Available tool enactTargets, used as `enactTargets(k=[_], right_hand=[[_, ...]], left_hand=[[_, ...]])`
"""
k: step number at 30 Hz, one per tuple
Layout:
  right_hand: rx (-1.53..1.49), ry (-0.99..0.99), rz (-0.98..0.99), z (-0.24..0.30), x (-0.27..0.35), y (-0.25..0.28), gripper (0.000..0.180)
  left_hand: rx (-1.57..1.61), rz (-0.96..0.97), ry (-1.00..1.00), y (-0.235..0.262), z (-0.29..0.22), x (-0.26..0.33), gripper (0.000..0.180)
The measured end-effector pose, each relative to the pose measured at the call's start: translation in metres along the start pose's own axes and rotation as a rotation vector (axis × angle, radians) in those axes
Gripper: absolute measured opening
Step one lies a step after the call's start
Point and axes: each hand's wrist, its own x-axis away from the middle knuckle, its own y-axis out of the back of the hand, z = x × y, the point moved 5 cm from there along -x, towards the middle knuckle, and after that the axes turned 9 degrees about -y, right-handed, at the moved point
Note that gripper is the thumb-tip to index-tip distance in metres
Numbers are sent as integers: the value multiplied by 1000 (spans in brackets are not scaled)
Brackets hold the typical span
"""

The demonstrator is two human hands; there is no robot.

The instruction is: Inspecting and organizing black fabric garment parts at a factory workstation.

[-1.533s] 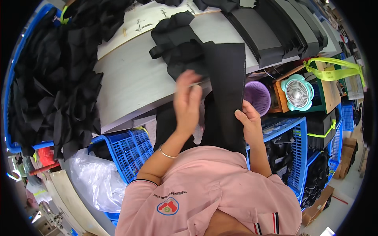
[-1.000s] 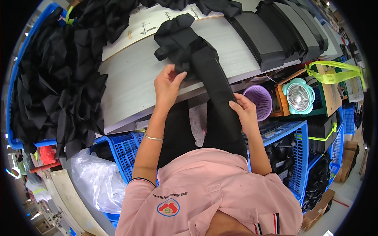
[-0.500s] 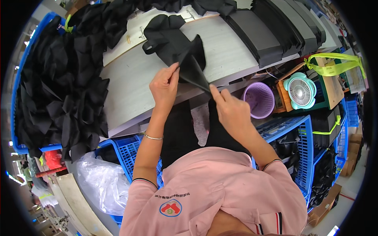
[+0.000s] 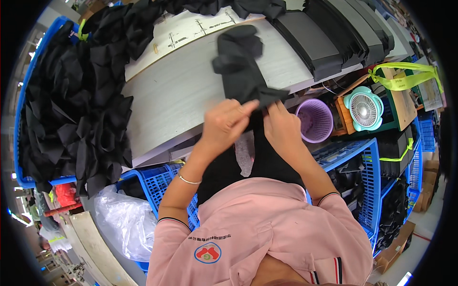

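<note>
Where your pale grey table [image 4: 164,102] spreads out before you, a large heap of black fabric pieces [image 4: 74,109] fills the blue crate [image 4: 17,138] at your left, and stacks of grey-faced panels [image 4: 310,40] stand along the far right. Between these, straight ahead of you, lies the black cloth [image 4: 241,78], rumpled at its far end. Its long axis runs away from you, with the far end leaning a little to your left; its near end comes to the front edge of the table, just where your hands are. So nearly all of the cloth lies beyond your grip, while one pointed flap juts to the right, just past your right fingertips. Lower down, the purple basket [image 4: 318,112] stands beyond your right hand [image 4: 284,128], near it but apart. That hand is the nearer one to the flap, and its fingertips seem pressed together, pinching the near edge of the cloth. Your left hand [image 4: 224,125] sits beside it at the cloth's near left corner, index finger pointing toward the right hand; its fingers blur, so you cannot tell whether they pinch anything.
</note>
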Motion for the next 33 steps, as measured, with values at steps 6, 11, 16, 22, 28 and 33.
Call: enactTargets(k=[6,11,16,22,28,33], right_hand=[[-719,-16,-101,-18,-19,-37,41],[-1768,-758,169,-42,-16,-58,40],[-1825,-713,106,-37,-25,-43,42],[-1908,-533,89,-25,-28,-33,37],[-1824,-539,85,-21,-30,-25,34],[-1850,-542,118,-17,-27,-27,32]], left_hand=[[-74,-104,-69,-11,-32,8,39],[69,-333,150,3,-28,34,49],[-9,-278,181,-22,-27,35,74],[-103,-438,188,-38,-24,11,72],[53,-581,180,-31,-21,0,53],[75,-586,116,-25,-30,-4,57]])
